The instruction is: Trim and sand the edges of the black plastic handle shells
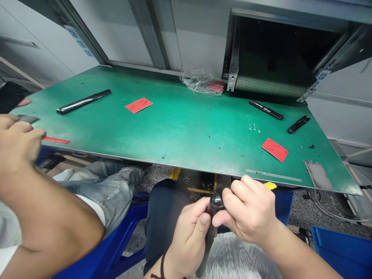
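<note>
Over my lap, my left hand [193, 228] is closed around a long, glossy black plastic piece [209, 236] with a rounded top end. The piece stands tilted, its lower part running down along my palm. My right hand [250, 209] is closed in a fist beside that rounded end, its thumb close against the black piece. From behind the right fist sticks out the yellow end of a tool [271, 186]; the rest of it is hidden by the fingers, so its kind does not show. Both hands are just below the front edge of the green table [180, 128].
A similar black piece [84, 101] lies at the left. Red cards [274, 150], slim black parts [266, 109] and a clear plastic bag [200, 81] lie about. A conveyor opening [270, 85] is behind. At left, a co-worker's hand [20, 141] holds a red strip-like tool [56, 140].
</note>
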Demonstrator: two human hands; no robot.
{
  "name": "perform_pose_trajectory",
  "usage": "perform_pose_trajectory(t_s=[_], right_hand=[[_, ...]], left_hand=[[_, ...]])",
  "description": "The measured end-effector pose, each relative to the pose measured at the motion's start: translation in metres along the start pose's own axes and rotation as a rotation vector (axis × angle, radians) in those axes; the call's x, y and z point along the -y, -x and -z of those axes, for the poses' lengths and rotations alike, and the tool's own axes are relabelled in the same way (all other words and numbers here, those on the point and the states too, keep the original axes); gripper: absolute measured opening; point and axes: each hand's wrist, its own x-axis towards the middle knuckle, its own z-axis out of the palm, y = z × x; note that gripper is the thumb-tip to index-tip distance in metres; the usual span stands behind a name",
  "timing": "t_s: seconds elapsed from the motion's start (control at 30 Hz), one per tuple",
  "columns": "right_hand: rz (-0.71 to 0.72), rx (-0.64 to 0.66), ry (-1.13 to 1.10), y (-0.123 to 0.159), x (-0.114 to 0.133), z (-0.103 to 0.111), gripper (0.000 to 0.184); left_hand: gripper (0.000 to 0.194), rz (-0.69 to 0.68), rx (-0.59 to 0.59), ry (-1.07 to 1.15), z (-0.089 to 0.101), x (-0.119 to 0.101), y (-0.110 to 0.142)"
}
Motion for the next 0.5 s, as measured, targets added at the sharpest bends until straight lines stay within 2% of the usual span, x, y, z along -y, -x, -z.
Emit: perform_pose_trajectory(t_s=[0.4,0.5], right_hand=[[-0.015,-0.033,0.038,0.0047,0.0028,-0.0064,0.066],[-0.019,-0.032,0.006,0.006,0.0027,-0.0078,0.06]], left_hand=[[0.054,0.053,-0.011,0.052,-0.0018,-0.0022,0.0022],[0.053,0.117,-0.032,0.1,-0.003,-0.0047,-0.0001]])
